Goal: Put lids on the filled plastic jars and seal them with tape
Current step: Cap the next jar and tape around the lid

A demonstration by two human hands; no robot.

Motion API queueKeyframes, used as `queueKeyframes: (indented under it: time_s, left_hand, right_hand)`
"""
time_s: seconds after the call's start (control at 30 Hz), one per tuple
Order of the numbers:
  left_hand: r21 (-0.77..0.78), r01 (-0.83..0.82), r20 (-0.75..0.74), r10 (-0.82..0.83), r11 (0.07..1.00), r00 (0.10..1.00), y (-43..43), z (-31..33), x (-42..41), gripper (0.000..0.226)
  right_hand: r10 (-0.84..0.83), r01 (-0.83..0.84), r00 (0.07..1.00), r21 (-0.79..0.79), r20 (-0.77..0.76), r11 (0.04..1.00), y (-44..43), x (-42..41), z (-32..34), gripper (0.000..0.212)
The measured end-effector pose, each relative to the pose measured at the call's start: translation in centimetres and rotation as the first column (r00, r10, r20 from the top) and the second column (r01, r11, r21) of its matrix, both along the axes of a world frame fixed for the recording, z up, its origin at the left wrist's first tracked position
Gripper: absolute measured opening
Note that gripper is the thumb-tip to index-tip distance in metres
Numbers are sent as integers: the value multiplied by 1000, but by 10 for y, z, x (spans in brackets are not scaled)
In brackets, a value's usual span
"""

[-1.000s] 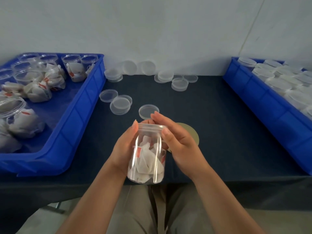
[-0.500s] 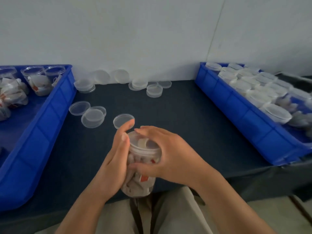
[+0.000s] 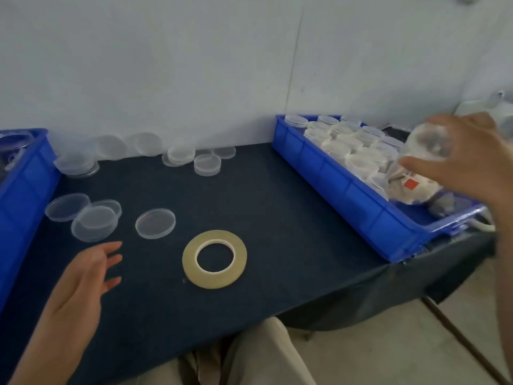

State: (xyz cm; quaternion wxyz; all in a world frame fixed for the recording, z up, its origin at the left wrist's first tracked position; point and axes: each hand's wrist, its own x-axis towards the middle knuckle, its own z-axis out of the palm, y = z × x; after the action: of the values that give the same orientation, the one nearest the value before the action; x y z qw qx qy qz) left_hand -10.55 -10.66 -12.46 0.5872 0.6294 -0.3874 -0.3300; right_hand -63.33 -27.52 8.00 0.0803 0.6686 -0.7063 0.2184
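Hovering near you: your left hand floats over the dark table at lower left, fingers spread and relaxed, gripping nothing.
Tape: the yellowish tape roll lies flat at the frame's centre, right of that hand, untouched.
Loose lids: one clear lid sits just up-left of the roll; a few overlapping lids lie further left.
Jar: at the right edge, your right hand curls its fingers round the filled jar near its lidded top. The jar is tilted, blurred, above the near end of the right blue bin.
Bin contents: lidded jars fill its far part.
Far edge: stacked lids lie by the wall; a left blue bin shows at the left edge.
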Motion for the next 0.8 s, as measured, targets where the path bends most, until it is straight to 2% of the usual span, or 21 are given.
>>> queueKeyframes:
  time_s: [0.07, 0.13, 0.17, 0.27, 0.37, 0.47, 0.53, 0.67, 0.8]
  left_hand:
    - [5, 5, 38, -5, 1000, 999, 1, -11, 5, 43]
    - [3, -9, 84, 9, 1000, 996, 2, -19, 6, 66]
    - [-3, -10, 104, 10, 1000, 994, 2, -21, 6, 70]
    - [-27, 19, 152, -15, 999, 988, 2, -26, 3, 66]
    - [-39, 28, 152, -22, 999, 988, 2, -27, 0, 66]
    - [-39, 19, 142, -13, 999, 990, 2, -28, -3, 68]
    - [-36, 15, 136, -10, 999, 991, 4, -29, -2, 69]
    - [-12, 23, 121, -22, 1000, 992, 5, -26, -3, 66]
    - [45, 30, 113, -35, 999, 993, 6, -19, -10, 39]
  right_hand:
    - [-53, 58, 997, 97, -52, 994, -10, -20, -2, 107]
    - [-30, 51, 995, 227, -97, 973, -18, -30, -14, 108]
    - [-16, 49, 992, 265, -126, 963, -23, -33, -21, 105]
    - [28, 19, 989, 317, -145, 948, -43, -39, -39, 102]
    - [69, -41, 996, 425, -49, 904, -61, -43, -68, 101]
    - [32, -69, 995, 454, 90, 888, -70, -47, -106, 75]
    - [2, -75, 986, 438, 165, 896, -77, -45, -117, 68]
    - [-65, 22, 994, 416, 90, 909, -99, -33, -116, 67]
    - [-105, 107, 994, 402, -26, 909, -124, -20, -114, 74]
